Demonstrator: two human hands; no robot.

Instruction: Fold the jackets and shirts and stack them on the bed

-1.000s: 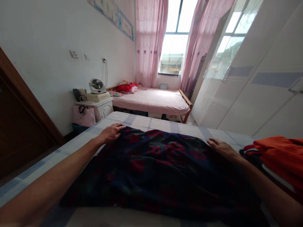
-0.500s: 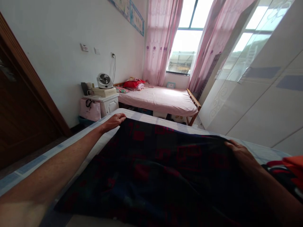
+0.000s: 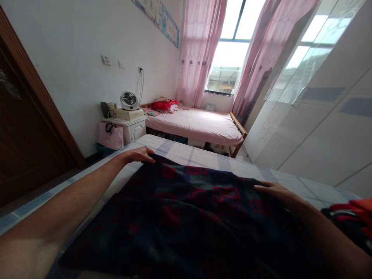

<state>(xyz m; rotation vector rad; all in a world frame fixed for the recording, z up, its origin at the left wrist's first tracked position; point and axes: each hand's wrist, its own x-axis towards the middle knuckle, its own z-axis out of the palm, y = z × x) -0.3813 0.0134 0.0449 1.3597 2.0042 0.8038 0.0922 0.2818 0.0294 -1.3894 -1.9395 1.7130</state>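
Observation:
A dark navy cloth with red square patterns [image 3: 200,205], perhaps a garment, lies spread and slightly rumpled over the near bed. At its far left corner, my left hand [image 3: 139,155] pinches the edge between thumb and fingers. My right hand [image 3: 274,192] is at the far right corner, thumb on top and the edge running under the hand; its other fingers are partly hidden. The cloth's near part falls in shadow at the bottom of the view. Beneath it is a white and blue checked bed sheet [image 3: 180,149].
Folded red, orange and black clothes [image 3: 351,219] lie on the bed at the right. Beyond stands a second bed with a pink sheet [image 3: 192,122]. A white nightstand [image 3: 135,130] carries a fan [image 3: 129,100]. A white wardrobe [image 3: 316,131] lines the right side.
Both hands have lowered the cloth's far edge toward me, down onto the bed, showing more of the sheet behind it. My right hand has shifted left, slackening the edge.

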